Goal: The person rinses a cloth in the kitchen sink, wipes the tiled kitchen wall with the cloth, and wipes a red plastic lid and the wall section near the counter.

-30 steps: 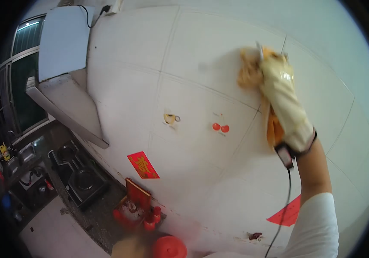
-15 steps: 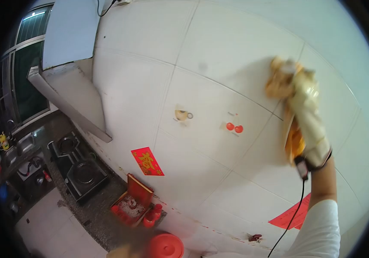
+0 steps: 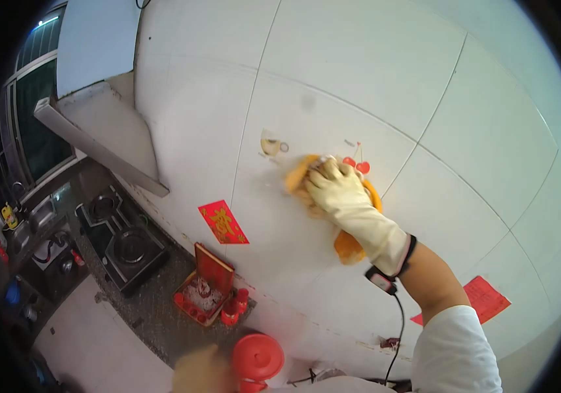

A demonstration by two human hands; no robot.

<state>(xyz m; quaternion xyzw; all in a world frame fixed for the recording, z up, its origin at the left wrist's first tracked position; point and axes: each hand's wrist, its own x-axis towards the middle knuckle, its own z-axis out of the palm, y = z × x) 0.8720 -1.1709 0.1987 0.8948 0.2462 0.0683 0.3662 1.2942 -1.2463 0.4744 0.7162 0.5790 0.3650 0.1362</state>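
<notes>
Fingers on the blurred left hand (image 3: 202, 371) I can't read; rightward, the right hand (image 3: 336, 188) grips a yellow-orange cloth (image 3: 349, 249) against the wall (image 3: 287, 275), brought lower, so it now covers tile beside the cherry sticker (image 3: 361, 168).

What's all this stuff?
Wall: 1, white, centre
Cloth: 1, orange, on wall
Cherry sticker: 1, red, wall
Cup sticker: 1, yellowish, wall
Papers: 2, red, wall
Window: 1, dark, left
Range hood: 1, grey, left
Counter: 1, dark, lower left
Stove: 1, black, on counter
Sink: 1, silver, left
Bottle: 1, yellow, by sink
Open box: 1, reddish, on counter
Containers: 2, red, beside box
Lidded tub: 1, red, bottom
Right hand: 1, cream glove, on cloth
Left hand: 1, yellowish blur, bottom
</notes>
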